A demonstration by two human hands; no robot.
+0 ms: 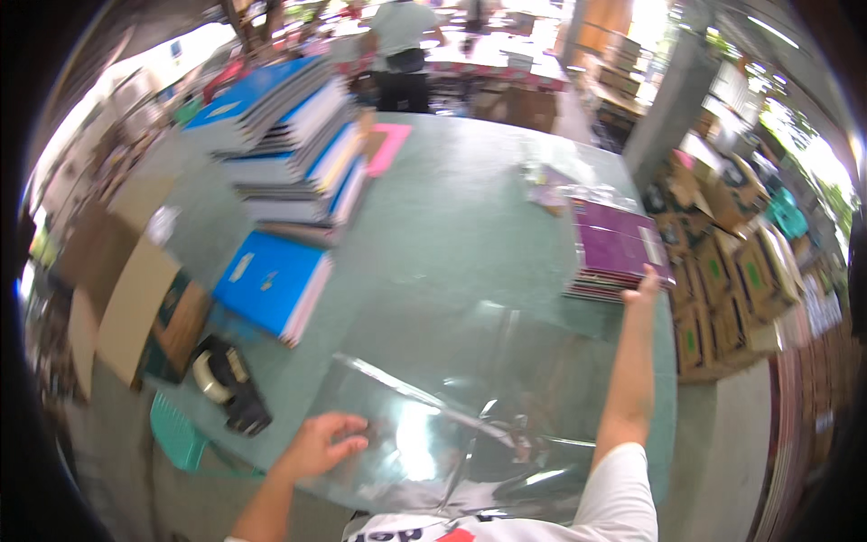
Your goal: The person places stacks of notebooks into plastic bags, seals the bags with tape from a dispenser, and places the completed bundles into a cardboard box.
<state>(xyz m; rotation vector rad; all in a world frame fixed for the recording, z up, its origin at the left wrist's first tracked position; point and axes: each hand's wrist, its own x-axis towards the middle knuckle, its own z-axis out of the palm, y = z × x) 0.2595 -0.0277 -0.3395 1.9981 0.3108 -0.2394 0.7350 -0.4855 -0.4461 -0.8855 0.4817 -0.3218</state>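
A clear plastic sheet [415,388] lies over the near part of the green table, creased and shining with reflections. My left hand [327,444] is at its near left side, thumb and fingers apart, holding nothing. At the right edge of the table is a stack of purple notebooks [616,239]. My right hand [641,287] reaches to the near corner of that stack, with a finger stretched over the top cover and the thumb apart at its near edge. No notebook is lifted from the stack.
Blue-covered books stand in a tall pile [293,149], with a shorter blue stack [271,282] nearer. A black tape dispenser [230,384] sits at the table's left edge, beside an open cardboard box [135,307]. Crumpled clear plastic [564,176] lies behind the notebooks. Cartons [722,289] are piled right; a person [404,50] stands beyond.
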